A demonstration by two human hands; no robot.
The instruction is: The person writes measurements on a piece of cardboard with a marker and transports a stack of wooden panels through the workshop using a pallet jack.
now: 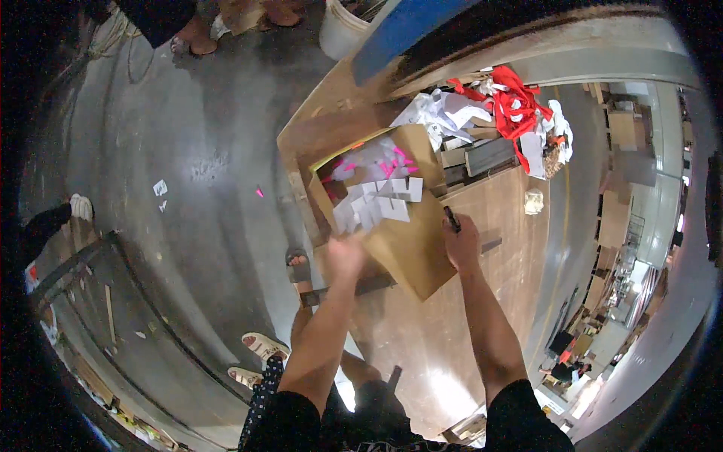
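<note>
An open cardboard box (418, 260) stands tilted on the worktable, with one broad flap folded out toward me. Inside it, slotted white card pieces (393, 209) partly cover clear-wrapped items with bright pink parts (392, 164). My left hand (345, 256) is at the box's near left edge; motion blur hides its fingers, so I cannot tell whether it grips anything. At the right of the flap, my right hand (462, 241) is closed around a slim black tool (452, 219). Whether that is a pen or a cutter cannot be made out.
The wooden worktable (497, 279) extends under the box. Beyond the box lie white scraps (444, 113) and red strips (516, 102). A crumpled cup-like piece (533, 201) sits by the table's right edge. Other people's feet (265, 346) show at left, near a black metal frame (143, 282).
</note>
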